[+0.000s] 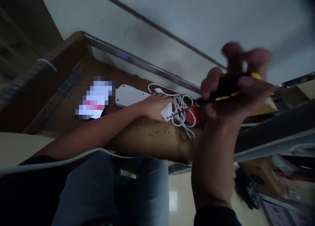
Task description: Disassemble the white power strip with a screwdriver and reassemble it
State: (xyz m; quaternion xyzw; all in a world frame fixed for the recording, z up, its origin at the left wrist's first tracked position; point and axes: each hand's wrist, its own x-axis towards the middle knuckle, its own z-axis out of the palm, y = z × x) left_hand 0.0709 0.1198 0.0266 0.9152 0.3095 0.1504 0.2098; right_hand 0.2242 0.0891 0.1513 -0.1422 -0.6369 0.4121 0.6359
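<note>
A white power strip (131, 95) lies face down on the cardboard, screw holes showing along its back. My left hand (157, 105) is closed over its right end and presses it down. In my right hand (236, 85) is a screwdriver (221, 94) with a black and yellow handle, gripped with the fingers around it. The shaft slants down to the left, its tip at the corner of the strip by my left fingers. A white cord (180, 111) is coiled beside that end. Several small screws (158, 132) lie on the cardboard in front.
A lit phone (95, 98), its screen blurred out, stands to the left. A red and black object (193, 116) lies under the cord. The cardboard tray's raised wall (46, 68) bounds the left, a metal rail (137, 63) the back. Another white cable (81, 154) crosses near my lap.
</note>
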